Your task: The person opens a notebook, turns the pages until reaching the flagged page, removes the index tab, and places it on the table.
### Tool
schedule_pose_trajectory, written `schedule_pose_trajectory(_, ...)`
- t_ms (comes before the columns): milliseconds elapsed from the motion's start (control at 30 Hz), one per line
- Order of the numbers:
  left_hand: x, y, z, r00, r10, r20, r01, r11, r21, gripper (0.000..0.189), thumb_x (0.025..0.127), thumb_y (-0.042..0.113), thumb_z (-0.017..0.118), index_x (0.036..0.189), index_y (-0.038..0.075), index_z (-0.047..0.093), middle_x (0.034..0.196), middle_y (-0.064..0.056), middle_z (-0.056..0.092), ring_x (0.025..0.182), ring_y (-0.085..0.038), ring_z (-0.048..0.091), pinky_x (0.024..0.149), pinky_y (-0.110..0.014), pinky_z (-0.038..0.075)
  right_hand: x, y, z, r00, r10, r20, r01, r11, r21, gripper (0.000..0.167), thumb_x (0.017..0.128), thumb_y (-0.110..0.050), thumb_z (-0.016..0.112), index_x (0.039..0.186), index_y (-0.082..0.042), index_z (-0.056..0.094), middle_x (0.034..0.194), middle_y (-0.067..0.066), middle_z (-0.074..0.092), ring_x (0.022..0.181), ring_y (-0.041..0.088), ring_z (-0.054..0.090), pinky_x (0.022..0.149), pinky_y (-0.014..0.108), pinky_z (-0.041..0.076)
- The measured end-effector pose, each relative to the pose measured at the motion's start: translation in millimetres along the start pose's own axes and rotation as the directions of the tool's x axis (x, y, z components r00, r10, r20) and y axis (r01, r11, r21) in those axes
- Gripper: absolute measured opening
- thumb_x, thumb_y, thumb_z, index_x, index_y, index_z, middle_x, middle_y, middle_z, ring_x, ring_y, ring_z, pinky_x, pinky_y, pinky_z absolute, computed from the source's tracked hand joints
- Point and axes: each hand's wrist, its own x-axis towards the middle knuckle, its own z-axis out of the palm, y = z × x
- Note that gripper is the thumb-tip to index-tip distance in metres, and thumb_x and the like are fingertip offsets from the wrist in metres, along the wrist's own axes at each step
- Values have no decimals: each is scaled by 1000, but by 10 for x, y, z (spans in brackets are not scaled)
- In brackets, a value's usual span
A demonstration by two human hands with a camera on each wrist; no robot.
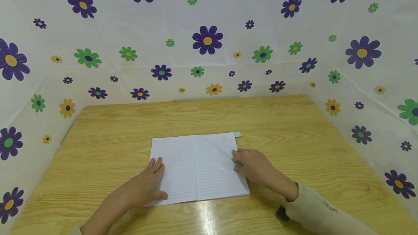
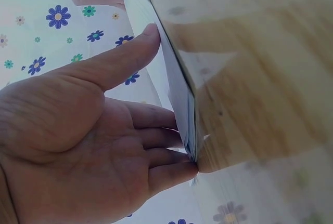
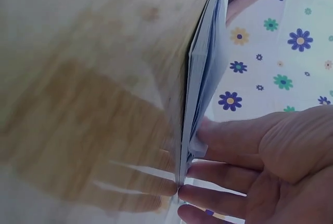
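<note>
Two hands [image 1: 145, 186] touch one notebook [image 1: 212, 173]; perhaps one tab [image 1: 237, 134].

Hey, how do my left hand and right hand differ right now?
Your left hand has its thumb and fingers spread, while your right hand has bent fingers that seem to pinch. The left hand rests on the left page; the right hand is at the outer edge of the right page. Both are bare and touch the open notebook.
</note>
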Motion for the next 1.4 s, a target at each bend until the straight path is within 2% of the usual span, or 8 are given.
schedule_pose_trajectory(200,1,18,-2,1000,-4,3,4,1000,-1,92,90,34,81,146,-23,36,159,-41,23,148,-60,16,117,-63,27,37,11,48,998,51,-42,-51,999,1,17,83,-5,86,86,-9,70,89,3,78,88,25,75,65,32,58)
schedule_pose_trajectory(300,1,24,-2,1000,-8,6,8,1000,-3,91,90,33,81,146,-23,36,159,-42,23,148,-59,16,117,-63,26,39,14,58,997,48,-63,-48,999,7,24,83,-3,85,78,-14,65,81,-3,73,72,16,70,60,26,54)
schedule_pose_trajectory(467,2,19,-1,1000,-9,4,9,1000,-6,91,90,33,81,146,-24,36,158,-42,22,148,-60,15,117,-64,26,47,2,73,993,43,-108,-41,999,19,27,82,4,81,74,-15,64,74,-6,69,65,9,62,57,23,49)
schedule_pose_trajectory(700,7,4,2,1000,-4,4,4,1000,5,92,90,33,81,146,-24,36,158,-42,22,147,-60,16,117,-64,26,57,-39,66,990,56,-132,-50,998,48,26,81,7,77,71,-14,64,71,-5,63,67,9,54,58,23,48)
schedule_pose_trajectory(867,10,11,-4,1000,-3,2,3,1000,8,91,89,33,81,145,-24,37,158,-43,23,147,-61,16,117,-64,27,46,-54,76,981,68,-183,-60,997,47,23,82,6,75,72,-12,65,83,4,70,87,23,66,69,33,55)
schedule_pose_trajectory(1067,5,7,-4,1000,8,-1,-7,1000,11,91,89,33,81,145,-24,37,157,-43,24,146,-61,17,117,-64,27,20,-123,62,962,112,-248,-86,990,113,15,86,6,73,78,-7,68,121,27,69,110,39,69,74,37,56)
schedule_pose_trajectory(1267,2,2,-1,1000,9,-6,-9,1000,12,91,89,32,81,145,-24,37,157,-43,24,146,-61,18,117,-64,27,20,-191,26,954,184,-236,-101,941,324,9,88,11,70,94,4,70,116,26,70,91,27,74,74,26,61)
schedule_pose_trajectory(1400,7,9,-5,1000,-2,1,2,1000,6,91,89,32,81,145,-24,37,158,-42,24,147,-60,17,117,-64,27,3,-206,-18,941,226,-251,-90,884,459,40,86,14,73,125,16,63,114,24,72,92,29,75,78,27,61)
